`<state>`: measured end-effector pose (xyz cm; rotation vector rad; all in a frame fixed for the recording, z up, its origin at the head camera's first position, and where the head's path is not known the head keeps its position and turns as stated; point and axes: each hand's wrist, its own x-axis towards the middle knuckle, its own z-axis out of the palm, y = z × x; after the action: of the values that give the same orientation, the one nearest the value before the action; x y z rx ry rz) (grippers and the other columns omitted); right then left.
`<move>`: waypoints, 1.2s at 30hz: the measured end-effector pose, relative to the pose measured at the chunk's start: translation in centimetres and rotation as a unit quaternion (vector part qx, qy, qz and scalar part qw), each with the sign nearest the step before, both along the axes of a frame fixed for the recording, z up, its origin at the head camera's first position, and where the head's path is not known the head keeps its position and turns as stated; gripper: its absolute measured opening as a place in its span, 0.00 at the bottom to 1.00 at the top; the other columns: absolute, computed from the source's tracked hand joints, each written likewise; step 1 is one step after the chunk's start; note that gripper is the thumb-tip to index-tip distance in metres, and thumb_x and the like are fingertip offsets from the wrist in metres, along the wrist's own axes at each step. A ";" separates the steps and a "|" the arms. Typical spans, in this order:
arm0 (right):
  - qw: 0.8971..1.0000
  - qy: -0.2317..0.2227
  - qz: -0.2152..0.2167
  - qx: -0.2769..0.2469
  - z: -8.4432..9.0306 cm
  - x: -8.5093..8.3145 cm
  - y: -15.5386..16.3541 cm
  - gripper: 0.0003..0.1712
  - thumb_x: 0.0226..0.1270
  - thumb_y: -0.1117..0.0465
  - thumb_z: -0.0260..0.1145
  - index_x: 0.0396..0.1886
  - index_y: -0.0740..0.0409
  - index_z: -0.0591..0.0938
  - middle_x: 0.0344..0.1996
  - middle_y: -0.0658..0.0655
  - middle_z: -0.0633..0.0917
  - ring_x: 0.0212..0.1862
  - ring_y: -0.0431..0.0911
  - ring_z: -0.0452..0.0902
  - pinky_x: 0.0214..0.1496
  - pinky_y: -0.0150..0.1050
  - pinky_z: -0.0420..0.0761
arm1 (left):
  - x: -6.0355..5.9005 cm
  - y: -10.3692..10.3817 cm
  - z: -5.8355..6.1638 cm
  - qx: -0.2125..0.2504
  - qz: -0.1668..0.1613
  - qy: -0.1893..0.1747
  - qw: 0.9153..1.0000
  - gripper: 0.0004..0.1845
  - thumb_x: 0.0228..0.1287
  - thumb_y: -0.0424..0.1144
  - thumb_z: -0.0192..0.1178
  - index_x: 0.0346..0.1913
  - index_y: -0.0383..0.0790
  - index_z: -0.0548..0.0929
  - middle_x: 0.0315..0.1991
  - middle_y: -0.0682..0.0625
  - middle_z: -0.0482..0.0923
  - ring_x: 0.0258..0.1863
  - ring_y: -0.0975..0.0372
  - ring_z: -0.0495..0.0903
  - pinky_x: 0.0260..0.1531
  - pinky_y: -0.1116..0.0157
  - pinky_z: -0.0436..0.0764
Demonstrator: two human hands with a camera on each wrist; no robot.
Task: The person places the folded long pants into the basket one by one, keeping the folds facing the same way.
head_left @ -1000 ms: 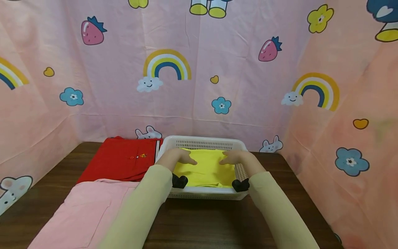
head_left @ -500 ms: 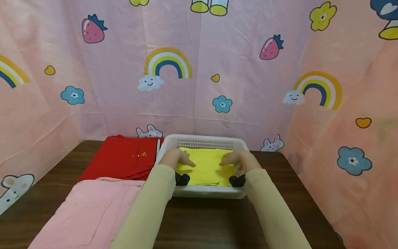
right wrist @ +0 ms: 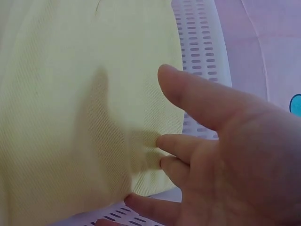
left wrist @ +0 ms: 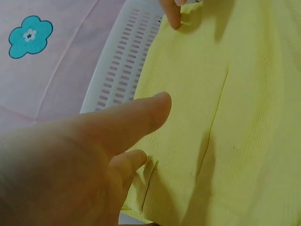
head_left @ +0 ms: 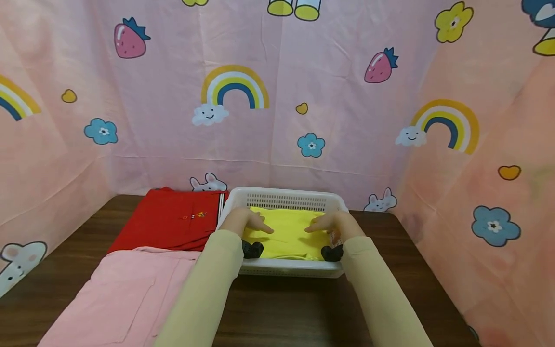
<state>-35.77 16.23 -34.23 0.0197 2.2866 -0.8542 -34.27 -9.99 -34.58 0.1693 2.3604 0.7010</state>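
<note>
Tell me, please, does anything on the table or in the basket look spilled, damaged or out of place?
Nothing really stands out: no spill or damage shows. The yellow cloth lies in the white basket, only slightly rumpled along its near edge; the red garment and pink garment lie to the left.

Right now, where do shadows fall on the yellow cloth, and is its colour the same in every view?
Left wrist view: narrow shadows on the yellow cloth, beside the left grip; right wrist view: a broader shadow beside the right grip, and the palest colour; head view: the strongest yellow.
</note>
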 end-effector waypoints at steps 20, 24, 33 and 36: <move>0.994 0.014 0.100 0.036 1.2 0.4 0.5 0.40 0.72 0.46 0.55 0.76 0.54 0.52 0.73 0.63 0.53 0.69 0.63 0.56 0.60 0.61 0.67 | 0.4 -0.8 1.2 -0.056 -0.070 0.005 0.996 0.40 0.67 0.54 0.55 0.75 0.44 0.53 0.75 0.44 0.47 0.73 0.49 0.44 0.67 0.48 0.52; 0.979 0.064 0.176 0.080 1.8 1.2 0.5 0.38 0.72 0.44 0.54 0.75 0.54 0.57 0.71 0.61 0.59 0.67 0.59 0.61 0.60 0.58 0.68 | 1.2 -1.0 1.6 -0.075 -0.112 0.041 0.990 0.39 0.66 0.58 0.55 0.75 0.46 0.56 0.74 0.44 0.52 0.72 0.49 0.46 0.66 0.47 0.53; 0.947 0.148 0.267 0.099 2.6 5.0 0.8 0.45 0.65 0.32 0.55 0.74 0.50 0.60 0.71 0.56 0.62 0.71 0.54 0.53 0.67 0.58 0.57 | 5.0 -1.0 1.7 -0.058 -0.150 0.101 0.982 0.42 0.61 0.65 0.54 0.73 0.48 0.61 0.70 0.45 0.61 0.69 0.49 0.57 0.64 0.45 0.57; 0.938 0.170 0.293 0.076 1.6 6.5 1.0 0.44 0.63 0.33 0.57 0.74 0.47 0.61 0.70 0.55 0.64 0.70 0.53 0.56 0.66 0.56 0.59 | 6.5 -0.7 1.1 -0.046 -0.174 0.119 0.976 0.42 0.59 0.67 0.55 0.73 0.49 0.62 0.69 0.46 0.63 0.68 0.51 0.59 0.65 0.47 0.58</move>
<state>-29.32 17.20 -32.66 -0.7567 2.4576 -0.3849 -27.76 -10.72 -33.48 0.6393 2.4916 0.4185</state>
